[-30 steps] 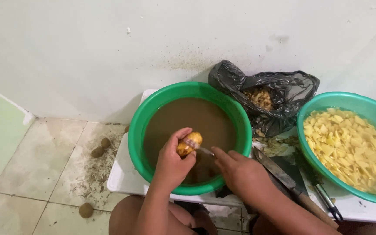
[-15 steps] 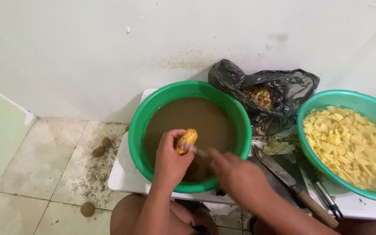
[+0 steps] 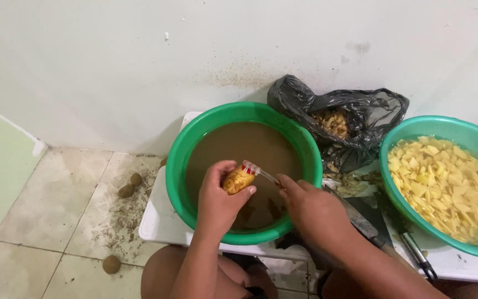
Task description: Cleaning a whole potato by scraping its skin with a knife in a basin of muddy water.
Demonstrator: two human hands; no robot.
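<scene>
- Centrally, a green basin (image 3: pixel 179 182) stands on a white table (image 3: pixel 159 224) against the wall, filled with murky brown water.
- Over that water the left hand (image 3: pixel 217 202) is clenched around a small yellow, partly peeled potato (image 3: pixel 237 180), thumb below and fingers curled over it.
- Beside it the right hand (image 3: pixel 312 209) grips the handle of a toothbrush (image 3: pixel 258 172), whose red-and-white head touches the upper end of the potato.
- To the right a second green basin (image 3: pixel 460 127) holds a heap of pale yellow cut pieces, with no water showing.
- Between the two basins, at the wall, a black plastic bag (image 3: pixel 305 105) sits open with brownish peelings inside; more peelings lie on the table just in front of it.
- Under the right forearm lies a large knife (image 3: pixel 360 218), blade partly hidden by the hand, and a dark-handled tool (image 3: pixel 416 257) lies at the foot of the right basin.
- On the tiled floor (image 3: pixel 45 221) to the left lie three unpeeled brown potatoes (image 3: pixel 111 264) amid scattered dirt.
</scene>
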